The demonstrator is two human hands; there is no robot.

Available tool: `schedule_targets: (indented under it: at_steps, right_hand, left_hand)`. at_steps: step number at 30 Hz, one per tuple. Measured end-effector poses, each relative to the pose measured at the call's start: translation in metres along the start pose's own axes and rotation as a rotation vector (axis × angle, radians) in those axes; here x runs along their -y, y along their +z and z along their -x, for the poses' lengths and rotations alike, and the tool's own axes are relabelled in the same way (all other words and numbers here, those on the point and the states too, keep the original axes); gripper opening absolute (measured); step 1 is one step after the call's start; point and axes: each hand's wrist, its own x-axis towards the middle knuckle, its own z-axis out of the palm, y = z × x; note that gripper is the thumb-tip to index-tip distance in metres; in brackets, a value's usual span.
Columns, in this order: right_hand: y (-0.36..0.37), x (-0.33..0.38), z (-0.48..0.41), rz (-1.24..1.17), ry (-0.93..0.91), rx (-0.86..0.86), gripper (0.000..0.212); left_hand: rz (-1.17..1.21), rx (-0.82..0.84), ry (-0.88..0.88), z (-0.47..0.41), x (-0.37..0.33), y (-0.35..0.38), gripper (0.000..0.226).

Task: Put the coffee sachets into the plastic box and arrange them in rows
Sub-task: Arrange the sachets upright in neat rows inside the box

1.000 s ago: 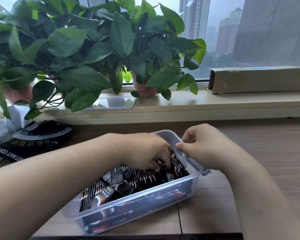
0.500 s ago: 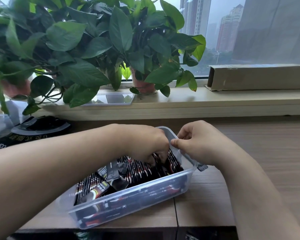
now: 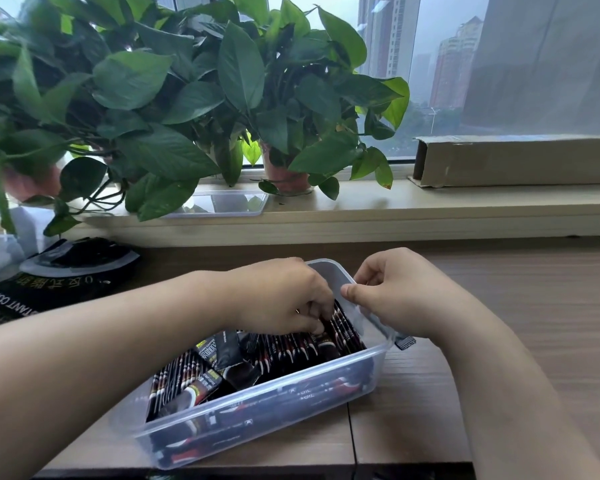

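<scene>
The plastic box (image 3: 331, 273) sits at the near edge of the wooden worktop (image 3: 534, 323), turned at a slant, and everything else is placed around it. Behind the box, leafy potted plants (image 3: 187, 98) crowd the windowsill (image 3: 413, 209). Behind it and off to the right, a long cardboard carton (image 3: 516, 161) lies on the same sill. To the left of the box, well apart, a black coffee bag (image 3: 59, 282) lies on the worktop. Straight behind the box, under the leaves, a clear lid (image 3: 222, 204) rests flat on the sill.

The left hand (image 3: 281, 296) reaches into the far right end of the box, its fingers curled down and pinching the upright coffee sachets (image 3: 291, 351) there. The right hand (image 3: 402, 292) grips the box's right wall, with the thumb over the rim and the fingers curled outside.

The sachets stand on edge in rows inside the box, and a few in the middle lie tilted across them. Just outside the box's right wall, a dark sachet end (image 3: 405, 342) peeks out beneath the right hand; I cannot tell whether it is held.
</scene>
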Motion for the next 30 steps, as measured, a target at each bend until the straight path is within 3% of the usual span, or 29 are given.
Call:
schedule_targets:
  at_steps: [4, 9, 24, 30]
  right_hand:
    - [-0.002, 0.0, 0.001, -0.027, -0.002, 0.015, 0.024]
    - [-0.003, 0.001, 0.004, -0.057, 0.008, 0.02, 0.027]
    - [-0.006, 0.006, 0.009, -0.096, 0.022, 0.045, 0.024]
    - [-0.005, 0.005, 0.009, -0.089, 0.026, 0.038, 0.023]
  left_hand:
    - [0.026, -0.066, 0.03, 0.0, 0.0, 0.003, 0.036]
    - [0.017, 0.001, 0.074, 0.0, 0.001, 0.007, 0.051]
    - [-0.096, 0.026, -0.041, -0.002, 0.004, 0.003, 0.014]
    - [-0.095, 0.128, 0.007, -0.008, 0.003, 0.003, 0.028]
